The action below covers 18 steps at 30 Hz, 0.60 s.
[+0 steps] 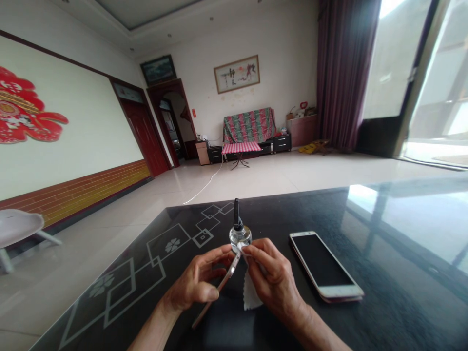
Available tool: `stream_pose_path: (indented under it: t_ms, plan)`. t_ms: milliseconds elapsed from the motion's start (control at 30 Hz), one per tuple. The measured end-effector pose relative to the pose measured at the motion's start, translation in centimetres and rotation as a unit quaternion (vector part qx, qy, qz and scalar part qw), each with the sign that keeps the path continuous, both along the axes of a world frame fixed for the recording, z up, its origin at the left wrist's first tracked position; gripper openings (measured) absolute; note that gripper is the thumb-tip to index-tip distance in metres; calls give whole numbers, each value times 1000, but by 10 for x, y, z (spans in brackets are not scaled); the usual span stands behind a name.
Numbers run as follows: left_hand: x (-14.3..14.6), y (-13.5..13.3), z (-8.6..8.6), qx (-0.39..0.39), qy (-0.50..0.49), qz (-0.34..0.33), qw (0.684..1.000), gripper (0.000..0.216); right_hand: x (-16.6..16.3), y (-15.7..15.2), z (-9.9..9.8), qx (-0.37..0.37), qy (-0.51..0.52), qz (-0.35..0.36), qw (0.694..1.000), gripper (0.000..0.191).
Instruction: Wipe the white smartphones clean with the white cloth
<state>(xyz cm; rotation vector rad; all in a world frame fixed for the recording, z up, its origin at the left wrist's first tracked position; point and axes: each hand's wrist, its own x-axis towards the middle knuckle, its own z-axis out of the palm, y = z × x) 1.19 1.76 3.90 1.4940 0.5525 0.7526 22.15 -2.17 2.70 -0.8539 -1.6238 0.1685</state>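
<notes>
My left hand (200, 280) grips a thin, rose-gold smartphone (229, 274), tilted so that its narrow edge faces me. Between the fingers of my right hand (272, 268) is a white cloth (251, 291) with a zigzag edge. A pinched tip of the cloth touches the upper end of the phone's edge; the rest hangs below my fingers. Just behind both hands stands a clear round bottle (239, 235) with a tall black cap. The face of the held phone cannot be seen.
A white smartphone (318, 263) lies screen up on the glossy black table (270, 219), right of my hands. Past the far edge are a small table with a checkered cloth (241, 147) and a low black cabinet (282, 142). A pale stool (20, 228) stands at left.
</notes>
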Motion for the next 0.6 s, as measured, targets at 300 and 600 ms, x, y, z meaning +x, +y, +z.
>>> stream_pose_path:
  t_ms: [300, 600]
  plan:
    - [-5, 4, -5, -8, -6, 37, 999, 81, -11, -15, 11, 13, -34, 32, 999, 32]
    - [-4, 5, -5, -9, -14, 28, 999, 81, -8, -15, 13, 37, -59, 33, 997, 37]
